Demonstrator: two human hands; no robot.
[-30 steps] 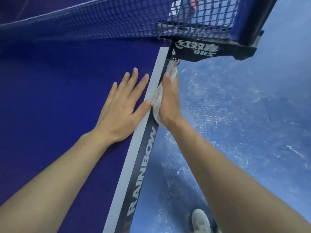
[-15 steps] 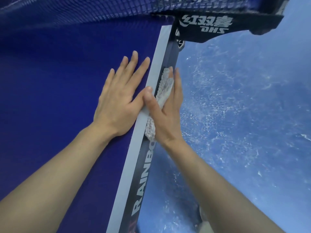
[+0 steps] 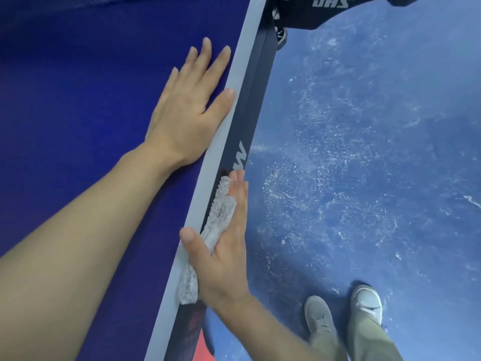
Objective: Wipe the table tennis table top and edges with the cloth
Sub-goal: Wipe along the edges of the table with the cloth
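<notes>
1. One cloth (image 3: 220,220), grey and nubby, is pressed flat against the dark side edge (image 3: 250,121) of the table by the right hand (image 3: 223,259). The fingers lie straight along the edge over the cloth and the thumb hooks up onto the pale border line (image 3: 234,82) of the top, so the cloth is pinned, not bunched in a fist.
2. The left hand (image 3: 188,110) lies flat on the blue table top (image 3: 78,100), palm down and fingers spread, thumb along the border line. It holds nothing and looks like a brace.
3. The cloth sits partway along this side edge, well short of the net clamp (image 3: 330,11) at the far end.
4. Progress, as a judgement: the edge stroke is under way. Whether the top has been wiped cannot be told, since no streaks or damp show on it. The other edges are out of sight.
5. Count: two hands, one cloth, one table, one net clamp with white lettering, two grey shoes (image 3: 320,319) on the scuffed blue floor (image 3: 364,152).
</notes>
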